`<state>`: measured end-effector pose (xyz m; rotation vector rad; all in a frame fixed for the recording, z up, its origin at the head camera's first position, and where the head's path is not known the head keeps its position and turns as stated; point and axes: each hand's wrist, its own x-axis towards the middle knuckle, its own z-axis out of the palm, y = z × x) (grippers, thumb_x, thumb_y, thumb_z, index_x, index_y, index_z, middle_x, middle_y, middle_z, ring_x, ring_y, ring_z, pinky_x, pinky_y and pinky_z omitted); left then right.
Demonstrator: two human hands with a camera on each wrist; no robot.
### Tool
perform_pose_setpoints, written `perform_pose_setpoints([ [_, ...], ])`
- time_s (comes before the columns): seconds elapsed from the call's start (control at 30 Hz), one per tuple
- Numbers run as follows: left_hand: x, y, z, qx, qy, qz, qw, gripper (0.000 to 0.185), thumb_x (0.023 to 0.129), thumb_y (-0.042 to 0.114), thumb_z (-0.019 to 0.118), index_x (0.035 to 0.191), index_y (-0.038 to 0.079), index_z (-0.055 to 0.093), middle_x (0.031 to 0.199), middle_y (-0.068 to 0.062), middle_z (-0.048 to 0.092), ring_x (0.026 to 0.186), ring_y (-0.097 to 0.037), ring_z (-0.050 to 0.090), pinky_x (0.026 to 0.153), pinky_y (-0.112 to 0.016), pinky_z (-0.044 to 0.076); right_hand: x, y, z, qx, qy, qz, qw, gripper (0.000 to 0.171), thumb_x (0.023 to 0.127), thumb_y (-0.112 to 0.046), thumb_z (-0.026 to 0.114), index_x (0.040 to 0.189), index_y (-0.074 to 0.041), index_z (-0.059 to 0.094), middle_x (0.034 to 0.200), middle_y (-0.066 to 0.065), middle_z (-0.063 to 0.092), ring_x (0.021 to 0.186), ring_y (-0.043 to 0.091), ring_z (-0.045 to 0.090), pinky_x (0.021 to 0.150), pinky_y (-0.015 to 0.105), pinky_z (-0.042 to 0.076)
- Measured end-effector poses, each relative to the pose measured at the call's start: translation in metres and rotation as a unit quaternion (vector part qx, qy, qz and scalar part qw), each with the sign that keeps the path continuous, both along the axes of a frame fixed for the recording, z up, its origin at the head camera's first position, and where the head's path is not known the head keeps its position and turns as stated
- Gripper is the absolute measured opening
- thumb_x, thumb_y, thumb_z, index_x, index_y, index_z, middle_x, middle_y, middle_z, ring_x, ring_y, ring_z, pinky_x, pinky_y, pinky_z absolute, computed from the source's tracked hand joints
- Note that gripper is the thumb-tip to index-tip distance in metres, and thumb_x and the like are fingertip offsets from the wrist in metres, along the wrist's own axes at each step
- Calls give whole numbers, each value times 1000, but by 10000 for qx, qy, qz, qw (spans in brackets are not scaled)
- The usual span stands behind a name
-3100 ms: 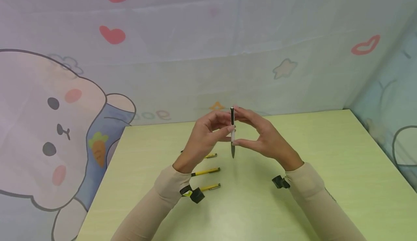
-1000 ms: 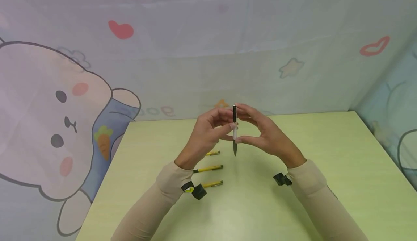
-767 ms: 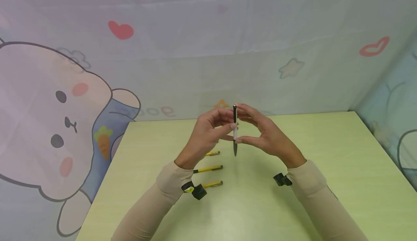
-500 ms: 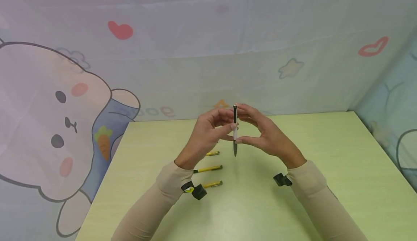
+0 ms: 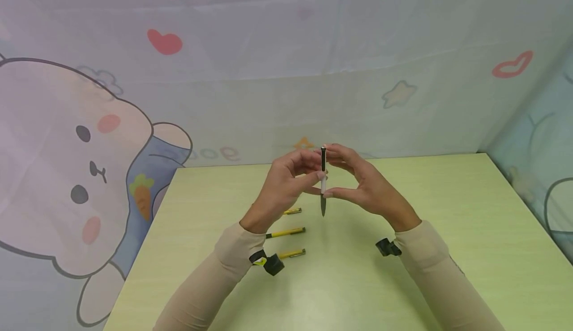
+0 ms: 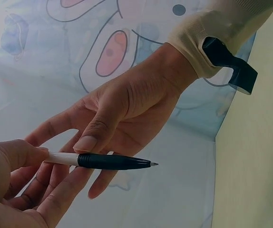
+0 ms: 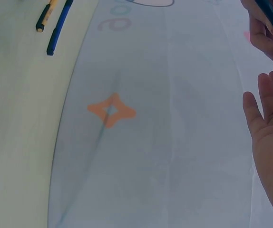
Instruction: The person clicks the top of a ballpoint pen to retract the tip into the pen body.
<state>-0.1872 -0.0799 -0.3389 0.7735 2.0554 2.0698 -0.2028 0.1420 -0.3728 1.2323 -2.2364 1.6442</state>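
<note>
One pen (image 5: 323,186) is held upright, tip down, above the worktop (image 5: 447,206): the left grip (image 5: 285,185) pinches its white middle, the right grip (image 5: 370,186) grasps it with the thumb lower down. Yellow pens (image 5: 286,232) lie nearby, partly hidden by the left arm (image 5: 208,278).

We seem to be at a screened-off recording corner: our pale yellow-green table (image 5: 340,291) meets a creased cloth backdrop (image 5: 268,102) at twelve o'clock, printed with a cartoon animal (image 5: 94,181) at nine and a red heart (image 5: 165,42) at ten; another printed panel (image 5: 541,137) stands at three.
</note>
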Motion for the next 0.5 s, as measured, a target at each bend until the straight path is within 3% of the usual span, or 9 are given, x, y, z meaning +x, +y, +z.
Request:
perform_pose_setpoints([
  [0.33,1,-1,0,27,-38,-19,10000,28,95,-3,67,122,4,61,109,-15,64,100,-27,66,73,-48,63,-1,1,1,100,144,121,9998,91,84,2,80,157,-18,30,154,4,44,144,22,42,120,38,34],
  [0.5,-1,1,3,-202,253,68,9995,29,96,3,68,124,8,59,105,-13,65,98,-26,66,71,-46,63,-2,4,4,220,344,-14,9992,99,83,1,81,161,-20,24,156,2,40,144,23,42,119,36,35],
])
